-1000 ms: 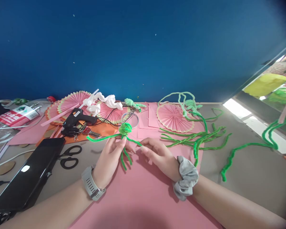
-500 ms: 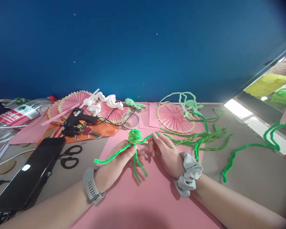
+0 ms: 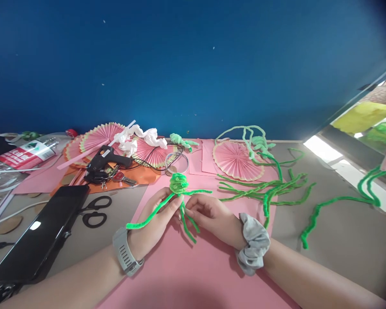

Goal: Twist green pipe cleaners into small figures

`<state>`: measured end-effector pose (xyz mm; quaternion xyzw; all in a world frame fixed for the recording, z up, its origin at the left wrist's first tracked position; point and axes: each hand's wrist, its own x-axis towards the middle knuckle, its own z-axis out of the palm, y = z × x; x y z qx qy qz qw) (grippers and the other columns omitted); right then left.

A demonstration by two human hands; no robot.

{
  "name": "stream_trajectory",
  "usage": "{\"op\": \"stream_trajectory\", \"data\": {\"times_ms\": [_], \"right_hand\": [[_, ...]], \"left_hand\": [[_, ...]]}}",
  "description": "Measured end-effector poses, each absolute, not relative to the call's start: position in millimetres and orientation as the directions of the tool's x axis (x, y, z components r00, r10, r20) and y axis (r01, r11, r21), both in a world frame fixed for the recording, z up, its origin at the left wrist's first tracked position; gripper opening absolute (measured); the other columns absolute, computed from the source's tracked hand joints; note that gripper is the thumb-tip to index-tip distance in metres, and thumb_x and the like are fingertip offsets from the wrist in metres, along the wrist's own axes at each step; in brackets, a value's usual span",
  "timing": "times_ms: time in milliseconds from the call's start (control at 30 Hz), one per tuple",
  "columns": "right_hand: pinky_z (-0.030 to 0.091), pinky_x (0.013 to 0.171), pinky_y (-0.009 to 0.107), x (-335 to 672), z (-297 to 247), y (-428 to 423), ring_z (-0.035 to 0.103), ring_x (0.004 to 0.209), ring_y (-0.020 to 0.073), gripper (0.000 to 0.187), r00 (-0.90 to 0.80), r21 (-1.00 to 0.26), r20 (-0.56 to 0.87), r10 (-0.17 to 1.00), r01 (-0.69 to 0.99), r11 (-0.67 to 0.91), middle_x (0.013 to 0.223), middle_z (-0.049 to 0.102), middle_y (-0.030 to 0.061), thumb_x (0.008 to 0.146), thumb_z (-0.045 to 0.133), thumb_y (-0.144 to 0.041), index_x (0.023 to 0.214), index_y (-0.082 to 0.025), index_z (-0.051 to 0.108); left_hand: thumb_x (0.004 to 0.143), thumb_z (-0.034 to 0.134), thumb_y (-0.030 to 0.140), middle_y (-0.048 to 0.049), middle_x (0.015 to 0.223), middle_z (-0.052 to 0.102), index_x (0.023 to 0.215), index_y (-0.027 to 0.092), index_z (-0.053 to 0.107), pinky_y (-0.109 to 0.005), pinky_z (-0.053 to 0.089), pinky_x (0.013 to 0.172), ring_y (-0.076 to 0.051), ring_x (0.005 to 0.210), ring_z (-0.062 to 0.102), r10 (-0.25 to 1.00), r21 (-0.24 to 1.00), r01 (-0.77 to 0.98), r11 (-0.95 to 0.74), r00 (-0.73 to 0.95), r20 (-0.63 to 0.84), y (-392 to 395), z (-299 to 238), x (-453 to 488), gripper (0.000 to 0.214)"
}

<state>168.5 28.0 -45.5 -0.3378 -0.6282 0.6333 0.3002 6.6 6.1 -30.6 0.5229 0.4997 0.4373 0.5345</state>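
Note:
A bright green pipe-cleaner piece (image 3: 179,183) has a coiled, rounded top and several loose strands. My left hand (image 3: 159,212) pinches it just under the coil between thumb and fingers. One strand stretches left across that hand, another points right, and others hang down over the pink paper (image 3: 193,266). With curled fingers, my right hand (image 3: 212,214) grips by its fingertips at the hanging strands, close below the coil; the exact contact is partly hidden. A grey watch band is on my left wrist, and a grey scrunchie (image 3: 254,244) on the right.
Loose green pipe cleaners (image 3: 270,189) lie to the right. Behind are pink folded paper fans (image 3: 238,159), a black glue gun (image 3: 106,161), keys and crumpled white tissue. Scissors (image 3: 96,210), a black phone (image 3: 41,231) and a plastic bottle (image 3: 28,154) are on the left.
My right hand has let go of the right-pointing strand and moved down and left to the hanging strands. My left hand still holds the piece, now shifted slightly left.

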Motion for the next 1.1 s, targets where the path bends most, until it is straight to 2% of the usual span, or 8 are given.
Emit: {"op": "stream_trajectory", "data": {"times_ms": [200, 400, 500, 600, 700, 800, 933, 1100], "right_hand": [[0.037, 0.050, 0.022, 169, -46, 27, 0.048, 0.054, 0.0084, 0.018, -0.567, -0.993, -0.029, 0.823, 0.110, 0.040, 0.063, 0.052, -0.0031, 0.087, 0.045, -0.034, 0.080, -0.017, 0.045], [0.035, 0.050, 0.021, 168, -44, 25, 0.042, 0.050, 0.0077, 0.024, -0.568, -0.989, -0.012, 0.823, 0.126, 0.072, 0.058, 0.044, -0.0061, 0.087, 0.042, -0.041, 0.090, -0.018, 0.049], [0.036, 0.049, 0.020, 167, -43, 24, 0.045, 0.049, 0.0080, 0.025, -0.564, -0.977, -0.044, 0.825, 0.196, 0.081, 0.055, 0.047, -0.0055, 0.088, 0.041, -0.040, 0.079, -0.018, 0.048], [0.039, 0.055, 0.022, 167, -43, 21, 0.048, 0.047, 0.0090, 0.030, -0.579, -0.950, -0.049, 0.814, 0.278, 0.140, 0.047, 0.048, -0.0055, 0.092, 0.031, -0.034, 0.070, -0.019, 0.043], [0.039, 0.060, 0.024, 169, -42, 18, 0.050, 0.051, 0.0107, 0.031, -0.614, -0.885, 0.014, 0.789, 0.360, 0.295, 0.050, 0.053, -0.0032, 0.093, 0.028, -0.031, 0.070, -0.020, 0.045], [0.037, 0.057, 0.024, 172, -40, 15, 0.050, 0.056, 0.0112, 0.029, -0.633, -0.826, 0.059, 0.772, 0.403, 0.394, 0.062, 0.056, -0.0009, 0.091, 0.031, -0.037, 0.077, -0.020, 0.050], [0.034, 0.050, 0.022, 172, -40, 16, 0.043, 0.052, 0.0100, 0.030, -0.602, -0.836, 0.079, 0.794, 0.394, 0.382, 0.059, 0.049, -0.0027, 0.089, 0.033, -0.043, 0.073, -0.020, 0.043], [0.038, 0.057, 0.024, 169, -48, 18, 0.047, 0.062, 0.0114, 0.017, -0.371, -0.848, 0.158, 0.915, 0.424, 0.318, 0.073, 0.052, -0.0011, 0.085, 0.046, -0.033, 0.076, -0.021, 0.036]], "left_hand": [[0.083, 0.047, 0.035, 0.0041, 0.063, 0.051, 0.084, 0.022, 0.054, -0.022, 0.046, 0.059, -0.011, 0.059, 0.051, 0.995, 0.992, 0.120, 0.041, 0.088, -0.052, 6, -28, 5, 0.015], [0.083, 0.047, 0.036, 0.0014, 0.075, 0.059, 0.084, 0.022, 0.057, -0.023, 0.046, 0.068, -0.013, 0.071, 0.055, 1.000, 0.983, 0.185, 0.006, -0.014, -0.004, 9, -28, 4, 0.017], [0.083, 0.048, 0.036, 0.0001, 0.082, 0.059, 0.089, 0.022, 0.058, -0.024, 0.046, 0.071, -0.013, 0.074, 0.054, 0.998, 0.989, 0.147, 0.001, -0.059, 0.008, 10, -28, 4, 0.018], [0.083, 0.048, 0.037, -0.0005, 0.084, 0.056, 0.093, 0.022, 0.057, -0.023, 0.047, 0.069, -0.013, 0.073, 0.053, 0.995, 0.998, 0.064, 0.028, -0.093, -0.022, 11, -30, 3, 0.020], [0.080, 0.051, 0.039, 0.0028, 0.076, 0.052, 0.092, 0.024, 0.054, -0.020, 0.047, 0.060, -0.010, 0.065, 0.052, 0.980, 0.996, -0.044, 0.080, -0.180, -0.086, 14, -33, 0, 0.020], [0.078, 0.054, 0.039, 0.0045, 0.072, 0.053, 0.090, 0.024, 0.054, -0.021, 0.046, 0.058, -0.010, 0.061, 0.052, 0.982, 0.992, -0.075, 0.103, -0.150, -0.114, 14, -33, 0, 0.019], [0.081, 0.051, 0.034, 0.0013, 0.083, 0.061, 0.086, 0.022, 0.059, -0.025, 0.045, 0.075, -0.015, 0.081, 0.056, 0.998, 0.998, 0.050, 0.036, -0.062, -0.033, 10, -28, 4, 0.015], [0.085, 0.047, 0.029, -0.0004, 0.104, 0.061, 0.100, 0.023, 0.057, -0.028, 0.041, 0.088, -0.017, 0.099, 0.054, 0.998, 0.991, 0.120, -0.051, -0.030, 0.055, 10, -23, 7, 0.019]]}}
